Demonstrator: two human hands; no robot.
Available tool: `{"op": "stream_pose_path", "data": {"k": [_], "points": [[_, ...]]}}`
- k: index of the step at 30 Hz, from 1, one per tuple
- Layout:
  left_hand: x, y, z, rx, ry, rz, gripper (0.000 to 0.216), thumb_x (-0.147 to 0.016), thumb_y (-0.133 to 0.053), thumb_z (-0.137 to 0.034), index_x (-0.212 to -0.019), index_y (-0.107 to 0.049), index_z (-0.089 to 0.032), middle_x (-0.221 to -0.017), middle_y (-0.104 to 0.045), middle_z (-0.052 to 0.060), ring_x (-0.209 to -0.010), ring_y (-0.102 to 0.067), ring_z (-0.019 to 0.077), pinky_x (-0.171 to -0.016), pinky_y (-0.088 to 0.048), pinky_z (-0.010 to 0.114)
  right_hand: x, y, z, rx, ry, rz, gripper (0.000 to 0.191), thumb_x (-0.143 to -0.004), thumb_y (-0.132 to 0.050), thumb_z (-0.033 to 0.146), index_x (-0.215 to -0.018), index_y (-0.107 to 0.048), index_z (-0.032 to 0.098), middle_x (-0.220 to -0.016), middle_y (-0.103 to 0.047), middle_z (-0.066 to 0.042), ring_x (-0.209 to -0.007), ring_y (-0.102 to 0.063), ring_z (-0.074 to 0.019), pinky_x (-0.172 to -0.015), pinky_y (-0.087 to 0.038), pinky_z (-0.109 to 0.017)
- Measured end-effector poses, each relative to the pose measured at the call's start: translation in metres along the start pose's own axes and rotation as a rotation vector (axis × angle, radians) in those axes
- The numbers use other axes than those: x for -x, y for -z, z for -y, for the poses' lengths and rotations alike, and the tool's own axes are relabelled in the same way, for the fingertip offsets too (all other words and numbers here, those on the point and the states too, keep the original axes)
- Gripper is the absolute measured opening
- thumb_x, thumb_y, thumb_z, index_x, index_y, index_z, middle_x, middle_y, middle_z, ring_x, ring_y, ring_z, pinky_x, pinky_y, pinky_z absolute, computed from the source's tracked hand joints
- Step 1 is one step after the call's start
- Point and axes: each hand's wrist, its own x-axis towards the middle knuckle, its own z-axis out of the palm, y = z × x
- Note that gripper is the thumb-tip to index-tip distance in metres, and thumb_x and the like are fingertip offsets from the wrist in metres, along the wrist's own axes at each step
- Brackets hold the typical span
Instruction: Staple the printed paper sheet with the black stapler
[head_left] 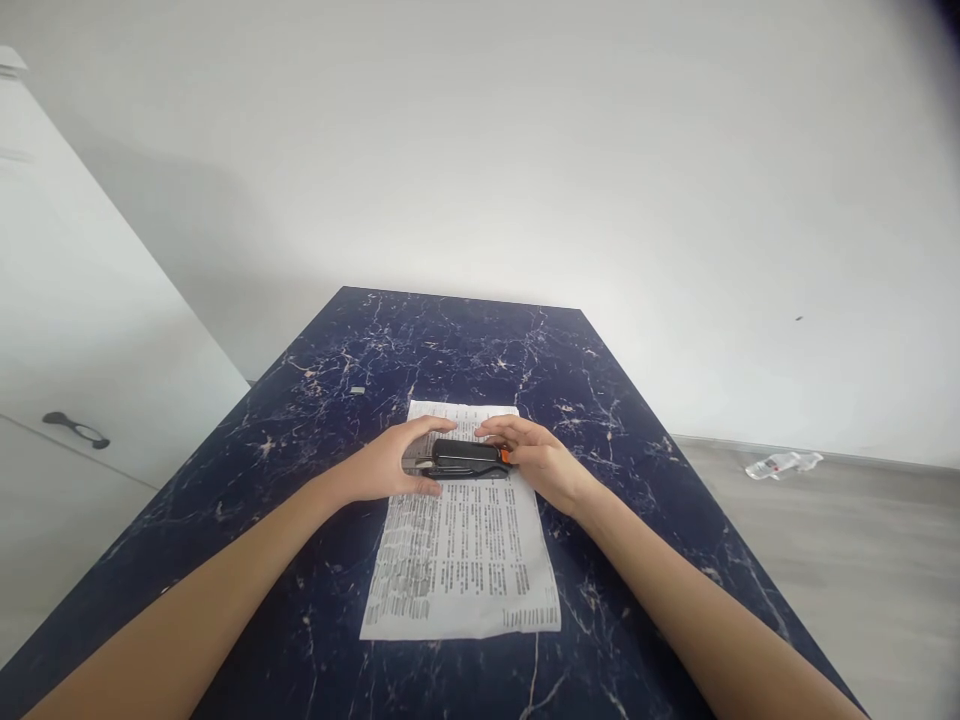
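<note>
A black hand tool (pixel 469 459) with an orange end piece and a small metal part at its left end lies across a printed sheet of paper (pixel 480 560). My left hand (pixel 397 462) is around the tool's left end, thumb and fingers spread apart, one on each side of it. At the right end, my right hand (pixel 536 455) has its fingers bent round the orange piece, and a fingertip reaches over the tool's far side. The palm side of this hand is hidden. Dense rows of small print cover the paper, too small to read.
The paper lies on a dark blue marbled table (pixel 600 600), its far edge near a white wall (pixel 480 150). A small pale scrap (pixel 358 390) is on the tabletop. White cabinet (pixel 90 300) with a dark handle stands left. A clear plastic bottle (pixel 784 465) lies on the floor at right.
</note>
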Motion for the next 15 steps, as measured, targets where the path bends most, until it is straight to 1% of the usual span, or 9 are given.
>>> {"op": "stream_pose_path", "data": {"k": [3,5,7,9,11,12,13,14,15], "points": [[0.000,0.000,0.002,0.007,0.021,0.013,0.081,-0.078,-0.085,-0.047,-0.151,-0.050,-0.038,-0.152,-0.054,0.015,-0.131,-0.060,0.0377,-0.100,-0.052,0.053,0.001,-0.005,0.002,0.109,0.006,-0.022,0.047,-0.083,-0.042,0.013,-0.122,-0.064,0.023,-0.135,-0.068,-0.010,-0.124,-0.065,-0.0281,-0.106,-0.053,-0.048],[0.001,0.000,0.003,0.022,0.043,0.026,0.084,-0.077,-0.086,-0.050,-0.151,-0.050,-0.038,-0.153,-0.053,0.015,-0.132,-0.058,0.0387,-0.102,-0.051,0.055,0.000,-0.008,0.002,0.209,0.036,-0.034,0.045,-0.088,-0.040,0.014,-0.123,-0.066,0.023,-0.132,-0.070,-0.009,-0.122,-0.066,-0.0274,-0.104,-0.054,-0.047],[0.001,0.000,0.005,0.075,0.047,0.037,0.088,-0.074,-0.086,-0.057,-0.152,-0.050,-0.037,-0.154,-0.052,0.016,-0.133,-0.057,0.0405,-0.103,-0.050,0.055,0.000,-0.012,0.000,0.327,0.086,-0.017,0.038,-0.093,-0.047,0.018,-0.125,-0.067,0.024,-0.126,-0.073,-0.007,-0.115,-0.069,-0.0265,-0.099,-0.056,-0.045],[0.001,-0.001,0.004,0.177,0.024,0.015,0.087,-0.076,-0.078,-0.071,-0.151,-0.053,-0.033,-0.155,-0.051,0.016,-0.136,-0.054,0.0419,-0.108,-0.047,0.057,-0.001,-0.016,-0.005,0.473,0.134,-0.016,0.030,-0.094,-0.060,0.024,-0.123,-0.069,0.025,-0.113,-0.076,-0.005,-0.100,-0.072,-0.0246,-0.089,-0.059,-0.041],[-0.002,-0.004,0.001,0.327,0.001,-0.097,0.079,-0.086,-0.055,-0.083,-0.145,-0.060,-0.030,-0.155,-0.052,0.014,-0.141,-0.048,0.0401,-0.118,-0.038,0.056,0.000,-0.021,-0.009,0.605,0.190,-0.064,0.025,-0.091,-0.071,0.023,-0.116,-0.071,0.026,-0.101,-0.077,-0.003,-0.087,-0.073,-0.0218,-0.080,-0.060,-0.037],[-0.003,-0.005,-0.001,0.425,0.007,-0.185,0.077,-0.091,-0.043,-0.083,-0.140,-0.064,-0.028,-0.154,-0.054,0.013,-0.144,-0.046,0.0378,-0.122,-0.034,0.054,0.001,-0.023,-0.011,0.653,0.244,-0.106,0.024,-0.091,-0.072,0.021,-0.114,-0.072,0.025,-0.099,-0.078,-0.003,-0.085,-0.073,-0.0212,-0.078,-0.061,-0.037],[-0.005,-0.006,-0.003,0.539,0.032,-0.277,0.075,-0.096,-0.033,-0.081,-0.135,-0.067,-0.026,-0.151,-0.057,0.012,-0.146,-0.045,0.0353,-0.124,-0.031,0.052,0.003,-0.026,-0.012,0.695,0.325,-0.148,0.024,-0.092,-0.070,0.018,-0.115,-0.071,0.025,-0.101,-0.078,-0.003,-0.088,-0.073,-0.0216,-0.079,-0.061,-0.037],[-0.007,-0.007,-0.005,0.669,0.076,-0.356,0.073,-0.099,-0.029,-0.078,-0.130,-0.069,-0.024,-0.149,-0.059,0.012,-0.146,-0.045,0.0335,-0.125,-0.031,0.051,0.005,-0.028,-0.011,0.743,0.429,-0.181,0.027,-0.094,-0.066,0.014,-0.118,-0.070,0.025,-0.107,-0.077,-0.005,-0.096,-0.073,-0.0226,-0.084,-0.062,-0.040],[-0.008,-0.007,-0.006,0.805,0.132,-0.416,0.070,-0.101,-0.030,-0.075,-0.125,-0.070,-0.023,-0.147,-0.060,0.012,-0.145,-0.047,0.0325,-0.124,-0.033,0.050,0.007,-0.030,-0.010,0.805,0.547,-0.213,0.032,-0.095,-0.062,0.010,-0.124,-0.068,0.024,-0.113,-0.077,-0.006,-0.105,-0.072,-0.0239,-0.090,-0.062,-0.043]]}}
